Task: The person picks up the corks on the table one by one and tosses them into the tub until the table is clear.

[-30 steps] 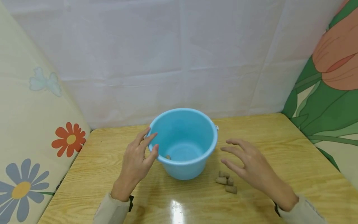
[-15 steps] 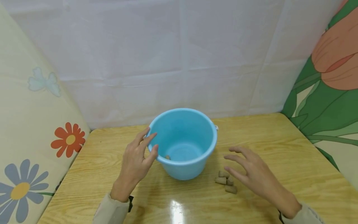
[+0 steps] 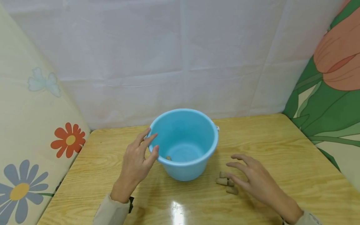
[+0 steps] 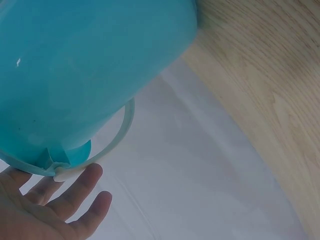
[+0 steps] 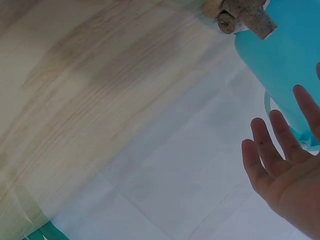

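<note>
A light-blue plastic bucket (image 3: pixel 184 170) stands upright on the table, a small brown piece (image 3: pixel 168 157) inside it. My left hand (image 3: pixel 137 159) holds the bucket's left rim, its fingers straddling the edge; in the left wrist view the fingers (image 4: pixel 75 197) are by the handle (image 4: pixel 120 132) joint. Right of the bucket lie several brown corks (image 3: pixel 222 181), seen clustered as short cylinders (image 5: pixel 250 17) in the right wrist view. My right hand (image 3: pixel 254 178) hovers just right of and above them, fingers spread and loosely bent, holding nothing. Its thumb partly covers one cork.
The wood-grain table (image 3: pixel 281 140) extends around the bucket. Behind it hangs a white cloth (image 3: pixel 180 62). A flower-printed panel (image 3: pixel 31 109) borders the left side and a tulip-printed panel (image 3: pixel 337 109) the right.
My right hand has moved down, nearer the corks, from beside the bucket. The left hand and the bucket stay put.
</note>
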The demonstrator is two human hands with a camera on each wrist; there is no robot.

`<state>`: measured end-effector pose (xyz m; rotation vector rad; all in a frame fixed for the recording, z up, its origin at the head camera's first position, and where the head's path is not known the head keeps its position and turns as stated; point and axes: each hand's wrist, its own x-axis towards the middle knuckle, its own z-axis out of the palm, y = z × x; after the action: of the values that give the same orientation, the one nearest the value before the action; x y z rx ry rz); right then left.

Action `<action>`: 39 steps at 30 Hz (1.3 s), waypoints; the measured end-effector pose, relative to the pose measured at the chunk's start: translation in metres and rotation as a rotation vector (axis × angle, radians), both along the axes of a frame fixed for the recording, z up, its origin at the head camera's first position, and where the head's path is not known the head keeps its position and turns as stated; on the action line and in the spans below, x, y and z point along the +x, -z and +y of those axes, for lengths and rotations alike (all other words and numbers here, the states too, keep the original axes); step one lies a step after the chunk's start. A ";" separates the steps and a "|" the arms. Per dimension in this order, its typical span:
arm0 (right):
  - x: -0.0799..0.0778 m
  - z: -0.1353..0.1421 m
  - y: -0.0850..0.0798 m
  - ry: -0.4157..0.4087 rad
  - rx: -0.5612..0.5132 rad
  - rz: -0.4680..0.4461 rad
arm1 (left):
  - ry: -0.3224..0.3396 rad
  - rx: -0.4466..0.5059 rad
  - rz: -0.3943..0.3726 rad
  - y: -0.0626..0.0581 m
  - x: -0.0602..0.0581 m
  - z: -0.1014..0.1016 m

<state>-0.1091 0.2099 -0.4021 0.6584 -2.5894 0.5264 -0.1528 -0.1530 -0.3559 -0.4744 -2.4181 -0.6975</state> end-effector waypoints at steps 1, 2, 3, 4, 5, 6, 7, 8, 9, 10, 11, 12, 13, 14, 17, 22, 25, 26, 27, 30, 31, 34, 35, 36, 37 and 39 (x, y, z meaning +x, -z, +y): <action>0.000 0.000 0.001 0.001 0.001 0.002 | 0.000 -0.001 0.001 0.000 0.000 0.000; 0.001 0.001 0.001 0.001 0.001 0.004 | -0.001 -0.001 0.001 0.000 0.000 0.000; 0.001 0.001 0.002 0.000 0.002 0.007 | 0.000 0.000 0.000 0.000 0.000 0.000; 0.001 0.002 0.003 -0.001 0.005 0.008 | 0.000 0.000 -0.001 0.000 0.000 0.000; 0.001 0.002 0.004 -0.002 0.009 0.010 | 0.000 0.001 -0.001 0.000 0.000 0.000; 0.001 0.003 0.004 -0.004 0.014 0.013 | -0.001 0.001 -0.002 0.000 0.000 0.000; 0.001 0.003 0.005 -0.005 0.018 0.014 | -0.001 0.001 -0.002 -0.001 0.000 0.000; 0.002 0.004 0.006 -0.007 0.023 0.016 | -0.001 0.001 -0.003 -0.001 0.000 0.000; 0.002 0.005 0.007 -0.008 0.028 0.017 | -0.002 0.001 -0.003 -0.001 0.000 0.000; 0.002 0.005 0.008 -0.008 0.033 0.017 | -0.002 0.000 -0.003 -0.001 0.000 0.000; 0.002 0.006 0.009 -0.009 0.038 0.020 | -0.002 0.000 -0.003 -0.001 0.000 0.000; 0.003 0.006 0.010 -0.010 0.043 0.020 | -0.003 -0.001 -0.002 -0.001 0.000 0.000; 0.003 0.007 0.011 -0.010 0.046 0.018 | -0.002 -0.001 -0.002 -0.001 0.000 0.000; 0.003 0.007 0.011 -0.010 0.049 0.017 | -0.002 -0.002 -0.002 -0.001 0.000 0.000; 0.003 0.009 0.013 -0.011 0.058 0.010 | -0.002 -0.003 -0.003 -0.001 0.000 -0.001; 0.003 0.011 0.017 -0.013 0.066 0.004 | -0.002 -0.002 -0.002 -0.001 0.000 -0.001; 0.003 0.012 0.019 -0.012 0.064 -0.003 | 0.000 -0.004 0.002 -0.001 0.000 0.000; 0.004 0.012 0.019 -0.011 0.063 -0.009 | 0.002 -0.004 0.005 -0.001 0.000 0.000; 0.004 0.012 0.019 -0.009 0.060 -0.016 | 0.003 -0.004 0.007 -0.001 0.000 0.000; 0.004 0.013 0.020 -0.006 0.051 -0.035 | 0.007 -0.003 0.009 -0.001 0.000 0.000; 0.004 0.013 0.020 -0.005 0.050 -0.040 | 0.008 -0.003 0.009 -0.001 0.000 0.000; 0.004 0.013 0.022 -0.005 0.050 -0.054 | 0.010 0.000 0.006 -0.001 0.000 0.001; 0.005 0.013 0.022 -0.004 0.051 -0.059 | 0.010 0.001 0.006 -0.001 0.000 0.001; 0.005 0.012 0.022 -0.004 0.052 -0.065 | 0.011 0.002 0.006 -0.001 0.000 0.001; 0.005 0.012 0.022 -0.004 0.053 -0.072 | 0.012 0.002 0.006 -0.001 0.000 0.001; 0.005 0.012 0.022 0.000 0.055 -0.089 | 0.013 0.002 0.008 -0.001 0.000 0.001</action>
<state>-0.1045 0.2222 -0.4243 0.6674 -2.6956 0.4970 -0.1529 -0.1523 -0.3550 -0.4920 -2.4084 -0.7026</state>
